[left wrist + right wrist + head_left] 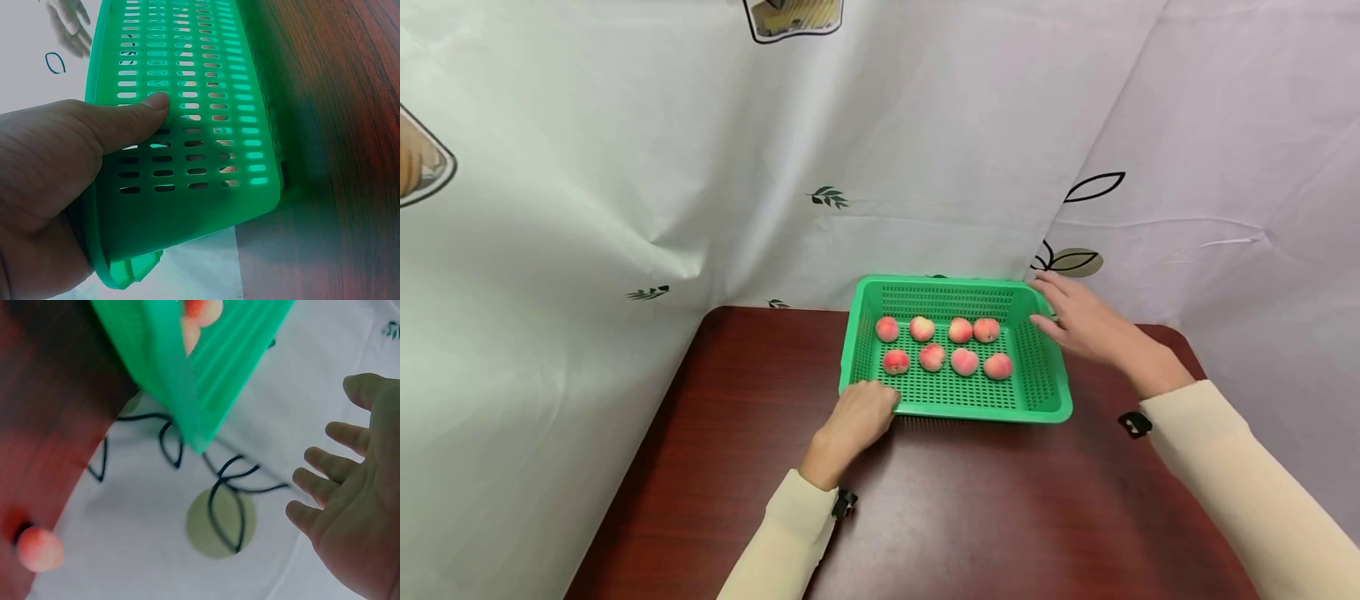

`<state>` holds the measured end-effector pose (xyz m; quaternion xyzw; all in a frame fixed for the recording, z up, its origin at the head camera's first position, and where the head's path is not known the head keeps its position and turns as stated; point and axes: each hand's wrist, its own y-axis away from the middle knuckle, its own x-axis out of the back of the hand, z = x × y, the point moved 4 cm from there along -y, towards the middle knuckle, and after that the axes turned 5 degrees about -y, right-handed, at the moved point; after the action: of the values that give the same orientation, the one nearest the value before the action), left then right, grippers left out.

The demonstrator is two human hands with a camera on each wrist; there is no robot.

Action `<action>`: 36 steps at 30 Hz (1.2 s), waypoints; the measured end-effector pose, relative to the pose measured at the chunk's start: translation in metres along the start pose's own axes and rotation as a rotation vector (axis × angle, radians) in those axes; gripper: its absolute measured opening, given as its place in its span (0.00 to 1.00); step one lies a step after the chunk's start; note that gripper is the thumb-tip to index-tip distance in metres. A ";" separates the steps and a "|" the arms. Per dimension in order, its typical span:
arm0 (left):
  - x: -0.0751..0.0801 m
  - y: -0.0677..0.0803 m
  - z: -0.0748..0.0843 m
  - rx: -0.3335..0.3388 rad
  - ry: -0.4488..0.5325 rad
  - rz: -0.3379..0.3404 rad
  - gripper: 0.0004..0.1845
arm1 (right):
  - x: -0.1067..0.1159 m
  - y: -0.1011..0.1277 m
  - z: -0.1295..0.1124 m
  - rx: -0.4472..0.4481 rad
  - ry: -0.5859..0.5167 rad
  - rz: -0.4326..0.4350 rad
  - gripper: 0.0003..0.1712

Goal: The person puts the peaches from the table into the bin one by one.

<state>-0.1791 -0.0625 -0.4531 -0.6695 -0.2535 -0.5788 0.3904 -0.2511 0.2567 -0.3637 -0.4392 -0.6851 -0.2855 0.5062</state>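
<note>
A green plastic basket (970, 412) with slotted walls stands on the table, and several pink-red peaches (932, 357) lie in two rows on its floor. My left hand (862, 410) grips the rim at the near left corner. In the left wrist view the thumb (134, 122) lies along the outer wall; the other fingers are hidden. My right hand (1078, 321) is raised by the basket's far right corner, holding nothing. Its fingers (337, 465) are spread in the right wrist view. Another peach (40, 549) sits outside the basket near the table's edge, out of sight in the head view.
The dark red wooden table (760, 367) runs up to a white patterned cloth (925, 150) hung behind it and along both sides. The basket's far side stands close to that cloth. Black bands (1135, 423) are on both wrists.
</note>
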 end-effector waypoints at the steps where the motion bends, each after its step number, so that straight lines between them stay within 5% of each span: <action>1: 0.000 0.000 0.000 -0.001 -0.003 0.002 0.23 | 0.000 0.004 0.005 -0.027 -0.020 -0.002 0.36; 7: 0.000 0.001 0.000 0.000 -0.005 -0.006 0.23 | 0.002 0.021 0.035 -0.141 -0.084 -0.011 0.39; 20: 0.000 0.000 0.000 0.005 0.003 -0.040 0.26 | -0.003 0.042 0.087 -0.159 -0.013 0.035 0.43; 36: 0.000 -0.001 0.000 0.005 0.013 -0.039 0.26 | -0.029 0.056 0.141 -0.311 0.032 -0.055 0.51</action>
<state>-0.1796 -0.0620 -0.4528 -0.6597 -0.2655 -0.5900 0.3823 -0.2610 0.3908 -0.4398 -0.4886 -0.6363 -0.4088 0.4350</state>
